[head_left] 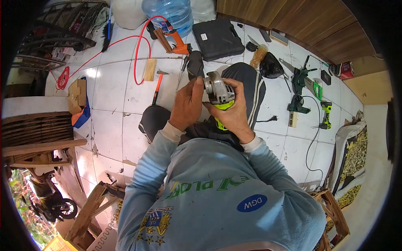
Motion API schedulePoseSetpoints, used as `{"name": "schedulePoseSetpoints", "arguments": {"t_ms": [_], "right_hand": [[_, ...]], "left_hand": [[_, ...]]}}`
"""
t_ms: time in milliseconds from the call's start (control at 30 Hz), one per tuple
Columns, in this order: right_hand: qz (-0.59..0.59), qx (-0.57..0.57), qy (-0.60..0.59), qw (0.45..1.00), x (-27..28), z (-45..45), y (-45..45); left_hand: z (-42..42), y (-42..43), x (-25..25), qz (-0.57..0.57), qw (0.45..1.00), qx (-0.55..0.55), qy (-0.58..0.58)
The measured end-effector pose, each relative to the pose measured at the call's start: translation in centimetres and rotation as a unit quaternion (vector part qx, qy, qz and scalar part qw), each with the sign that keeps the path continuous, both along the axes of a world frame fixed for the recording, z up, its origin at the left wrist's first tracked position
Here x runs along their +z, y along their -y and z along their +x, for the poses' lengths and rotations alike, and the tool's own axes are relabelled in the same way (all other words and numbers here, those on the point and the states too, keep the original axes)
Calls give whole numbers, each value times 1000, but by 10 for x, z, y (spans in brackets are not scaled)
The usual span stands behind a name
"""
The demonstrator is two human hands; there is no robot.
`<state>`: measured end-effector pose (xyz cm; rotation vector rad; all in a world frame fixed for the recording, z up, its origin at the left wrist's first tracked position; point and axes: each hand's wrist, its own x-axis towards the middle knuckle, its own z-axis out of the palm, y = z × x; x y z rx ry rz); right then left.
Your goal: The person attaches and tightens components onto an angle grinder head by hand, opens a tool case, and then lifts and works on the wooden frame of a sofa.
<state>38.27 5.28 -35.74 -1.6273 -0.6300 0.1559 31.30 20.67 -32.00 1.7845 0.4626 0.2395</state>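
Observation:
My right hand [235, 109] is wrapped round an angle grinder [218, 88] with a grey metal head and a lime-green body. The tool is held up above my lap, between my knees, its head pointing away from me. My left hand [187, 103] is closed at the left side of the head, thumb and fingertips against the round spindle part. Whatever small piece may sit between those fingertips is hidden. A hammer [158, 88] with an orange and black handle lies on the floor to the left of my left hand.
Beyond my knees are an orange air nailer [178, 44] on a red hose and a black tool case [218, 39]. On the right lie a green cordless drill [325, 116], a dark green corded tool [298, 79] and a handsaw [315, 88]. A wood block [150, 69] is at the left.

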Motion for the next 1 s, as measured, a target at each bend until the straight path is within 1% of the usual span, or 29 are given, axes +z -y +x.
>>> {"name": "schedulePoseSetpoints", "arguments": {"t_ms": [33, 133, 233, 333, 467, 500, 600, 633, 733, 800, 833, 933, 1000], "right_hand": [[-2, -2, -4, 1000, -2, 1, -1], [1, 0, -15, 1000, -7, 2, -1], [10, 7, -18, 1000, 1, 3, 2], [38, 52, -60, 996, -1, 0, 4], [18, 70, -59, 996, 3, -7, 1], [5, 64, -41, 997, 5, -9, 1], [-12, 71, -60, 996, 4, -15, -8], [-18, 72, -64, 995, 3, -14, -9], [-27, 67, -54, 996, 12, -15, -10], [-32, 71, -43, 996, 12, -15, -11], [-34, 73, -38, 996, 12, -14, -11], [-59, 75, -19, 995, 10, -15, -13], [-79, 78, 6, 994, 15, -18, -11]], "left_hand": [[3, -3, -3, -3, 1000, -4, -14], [6, -24, -14, -6, 993, -83, -89], [7, -46, -3, -142, 966, -210, -45], [8, -68, 34, -111, 935, -321, -102], [11, -87, 48, -104, 888, -396, -207], [13, -86, 47, -31, 885, -438, -156], [3, -75, 59, 174, 887, -370, -214], [-3, -70, 58, 207, 902, -331, -185], [-16, -62, 52, 270, 905, -270, -184], [-25, -58, 42, 336, 898, -235, -160], [-27, -56, 40, 367, 892, -217, -147], [-27, -47, 39, 461, 851, -189, -167], [-23, -46, 41, 432, 862, -183, -190]]}}
